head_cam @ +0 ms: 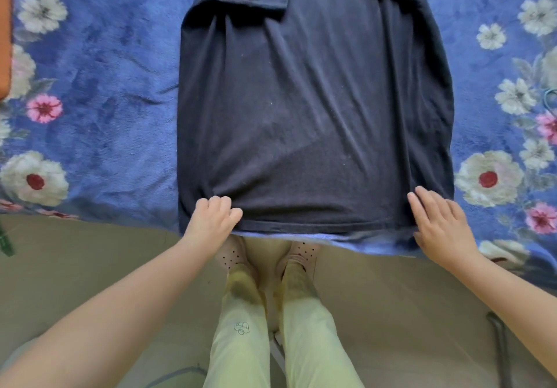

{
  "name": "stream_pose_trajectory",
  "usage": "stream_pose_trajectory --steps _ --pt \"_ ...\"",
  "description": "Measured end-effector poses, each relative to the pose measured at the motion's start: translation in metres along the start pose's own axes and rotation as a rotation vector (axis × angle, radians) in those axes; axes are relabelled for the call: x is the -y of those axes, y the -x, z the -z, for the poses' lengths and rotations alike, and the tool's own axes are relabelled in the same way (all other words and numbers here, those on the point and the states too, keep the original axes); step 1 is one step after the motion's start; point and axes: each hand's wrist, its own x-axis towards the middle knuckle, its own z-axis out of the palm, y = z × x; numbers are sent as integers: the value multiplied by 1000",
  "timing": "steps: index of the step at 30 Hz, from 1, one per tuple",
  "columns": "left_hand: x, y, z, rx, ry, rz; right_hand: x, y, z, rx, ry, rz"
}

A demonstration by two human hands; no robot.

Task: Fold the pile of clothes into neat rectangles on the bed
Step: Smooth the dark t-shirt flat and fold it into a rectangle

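Note:
A dark navy T-shirt [313,110] lies spread flat on the blue flowered bed cover [105,86], its hem at the bed's near edge and both sleeves folded inward at the top. My left hand [211,219] grips the hem's left corner with curled fingers. My right hand [440,225] lies on the hem's right corner with fingers straight and flat on the cloth. The shirt's collar end runs out of view at the top.
The bed's near edge [361,244] runs across the middle of the view, with beige floor [90,252] below it. My legs in pale green trousers [271,342] stand against the edge. An orange object [4,32] sits at far left.

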Motion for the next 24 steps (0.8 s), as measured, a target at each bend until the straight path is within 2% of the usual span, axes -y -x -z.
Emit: stream_pose_trajectory --steps 2,4,6,8,10,13,14,15,18,22,23,24 --pt "-8 -4 -7 -123 12 6 -11 -1 0 49 -32 -94" --pt "-15 -12 -5 -179 -21 23 -18 -6 -1 84 9 -75" --pt "-18 -20 1 -85 -6 46 -20 -14 3 96 40 -7" --pt "-21 -30 13 -64 54 27 -25 -26 8 52 20 80" --pt "-24 -36 23 46 64 34 -33 -34 7 17 5 159" --pt "-21 -36 22 198 57 62 -38 -37 22 140 72 227" --pt "-19 -34 20 210 55 65 -41 -35 26 214 110 210" --pt "-17 -32 19 209 54 64 -46 -32 24 218 141 188" --pt "-16 -27 14 256 64 46 -58 -20 25 268 45 233" --pt "-25 -25 17 339 38 28 -61 -16 14 203 12 229" --pt "-28 -23 19 333 48 42 -59 -14 14 221 18 207" --pt "-31 -20 19 255 56 47 -55 -12 13 264 52 183"
